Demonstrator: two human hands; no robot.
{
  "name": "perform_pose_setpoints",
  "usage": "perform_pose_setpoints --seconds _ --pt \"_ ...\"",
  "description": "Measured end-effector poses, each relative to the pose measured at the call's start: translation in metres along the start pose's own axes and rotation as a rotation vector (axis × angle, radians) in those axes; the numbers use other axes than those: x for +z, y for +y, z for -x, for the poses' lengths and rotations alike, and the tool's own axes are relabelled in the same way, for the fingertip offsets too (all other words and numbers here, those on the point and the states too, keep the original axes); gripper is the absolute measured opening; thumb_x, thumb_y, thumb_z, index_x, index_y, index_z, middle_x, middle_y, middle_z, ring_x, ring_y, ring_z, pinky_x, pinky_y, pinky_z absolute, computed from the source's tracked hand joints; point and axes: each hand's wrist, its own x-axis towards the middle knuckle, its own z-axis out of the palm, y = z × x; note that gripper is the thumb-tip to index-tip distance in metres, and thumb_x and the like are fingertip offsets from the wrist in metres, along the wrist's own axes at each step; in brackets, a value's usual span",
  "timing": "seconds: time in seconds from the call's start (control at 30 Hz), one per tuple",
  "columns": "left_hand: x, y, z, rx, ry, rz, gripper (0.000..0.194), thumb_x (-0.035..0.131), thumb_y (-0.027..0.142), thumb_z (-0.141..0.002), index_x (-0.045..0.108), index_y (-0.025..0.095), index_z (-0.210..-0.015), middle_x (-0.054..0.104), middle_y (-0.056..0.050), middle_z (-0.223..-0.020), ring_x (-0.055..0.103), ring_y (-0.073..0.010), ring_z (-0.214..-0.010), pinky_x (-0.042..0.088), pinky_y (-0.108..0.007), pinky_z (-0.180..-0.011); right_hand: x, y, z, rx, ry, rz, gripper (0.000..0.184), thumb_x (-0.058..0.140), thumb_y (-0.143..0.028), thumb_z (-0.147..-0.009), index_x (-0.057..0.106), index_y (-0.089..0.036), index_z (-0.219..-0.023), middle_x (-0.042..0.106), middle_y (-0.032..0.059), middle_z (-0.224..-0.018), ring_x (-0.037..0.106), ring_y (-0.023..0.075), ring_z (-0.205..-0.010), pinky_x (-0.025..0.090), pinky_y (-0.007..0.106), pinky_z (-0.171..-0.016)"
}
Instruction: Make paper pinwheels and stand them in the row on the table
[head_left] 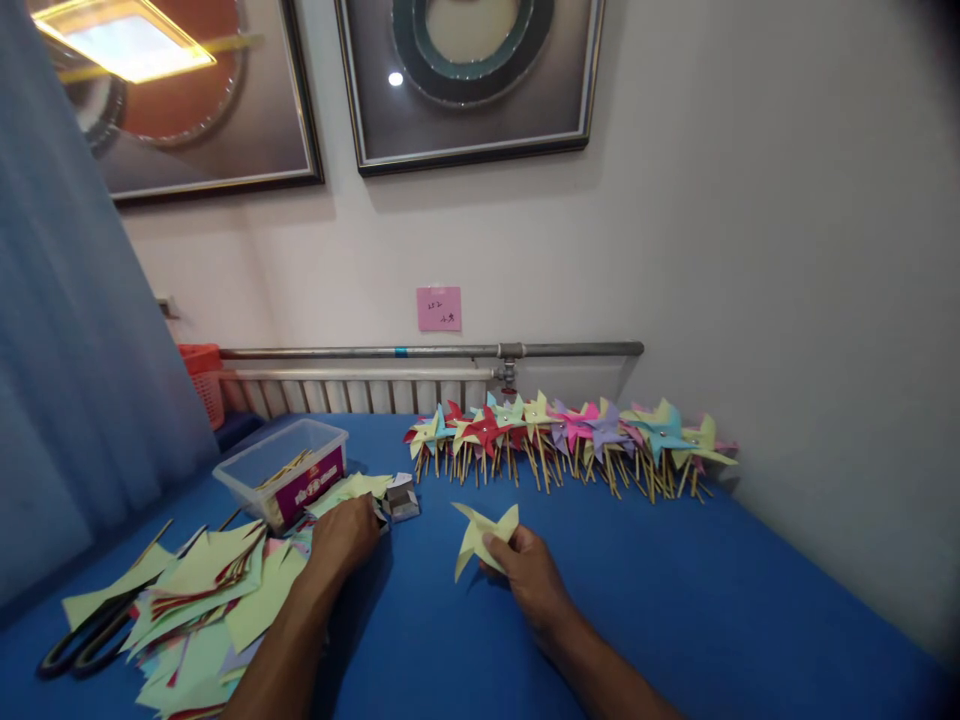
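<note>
My right hand [529, 572] pinches a folded yellow paper pinwheel head [484, 535] just above the blue table [637, 600]. My left hand [343, 537] reaches forward with its fingers curled down next to a small open box [402, 497] and yellow paper pieces [352, 488]; what its fingertips hold is hidden. A spread pile of cut coloured paper squares [206, 600] lies left of my left forearm.
A row of finished paper pinwheels on wooden sticks [570, 440] leans along the back wall. A clear plastic tub [283, 470] holding sticks stands at the left. Black scissors [86, 635] lie at the near left. An orange basket [202, 380] sits by the curtain.
</note>
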Motion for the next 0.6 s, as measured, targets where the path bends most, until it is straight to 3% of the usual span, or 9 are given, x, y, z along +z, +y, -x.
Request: perform_pose_setpoints --seconds 0.33,0.6 --pt "-0.0052 0.0017 0.0021 0.006 0.023 -0.022 0.033 0.036 0.018 -0.090 0.065 0.015 -0.106 0.074 -0.022 -0.104 0.071 -0.0378 -0.099 0.050 -0.042 -0.076 0.0003 -0.0010 -0.0003 -0.020 0.004 0.018 0.032 0.081 -0.043 -0.064 0.071 -0.016 -0.079 0.072 0.0039 -0.070 0.063 0.0178 -0.060 0.049 0.027 -0.056" --pt "-0.0039 -0.0008 0.0004 -0.001 -0.008 0.005 0.031 0.042 0.018 -0.088 0.067 0.016 -0.107 0.073 -0.022 -0.106 0.071 -0.0351 -0.098 0.047 -0.037 -0.073 -0.0019 0.0004 -0.0001 -0.013 0.001 0.031 0.041 0.082 -0.048 -0.065 0.072 -0.014 -0.085 0.074 0.0048 -0.075 0.064 0.0177 -0.061 0.050 0.028 -0.059"
